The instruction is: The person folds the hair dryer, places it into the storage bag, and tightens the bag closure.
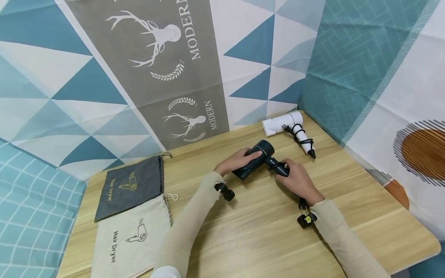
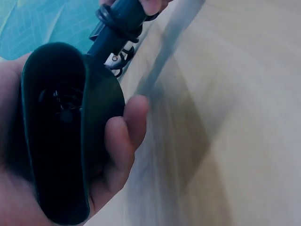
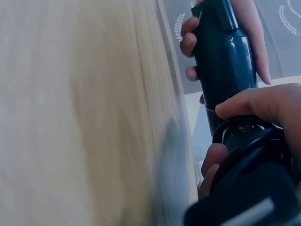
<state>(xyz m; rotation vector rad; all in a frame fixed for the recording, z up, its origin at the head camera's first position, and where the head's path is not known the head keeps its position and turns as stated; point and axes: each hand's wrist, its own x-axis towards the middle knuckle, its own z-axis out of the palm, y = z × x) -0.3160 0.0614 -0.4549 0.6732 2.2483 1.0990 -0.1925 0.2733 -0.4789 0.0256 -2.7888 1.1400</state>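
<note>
A dark hair dryer (image 1: 255, 160) is held between both hands over the wooden table. My left hand (image 1: 240, 160) grips its barrel, with the fingers wrapped round it in the left wrist view. The flat nozzle (image 2: 56, 136) opens toward that camera, showing a dark inside. My right hand (image 1: 297, 179) holds the handle (image 1: 279, 168), where a black cord (image 3: 254, 136) is wound round. In the right wrist view the thumb and fingers curl about the handle and cord. Part of the handle is hidden behind the right hand.
A white hair dryer (image 1: 283, 123) with its black cord wound round the handle lies at the back right. On the left lie a grey drawstring bag (image 1: 132, 185) and a cream drawstring bag (image 1: 132, 239), both printed "Hair Dryer". Patterned cloth walls (image 1: 250, 58) rise behind the table (image 1: 264, 231).
</note>
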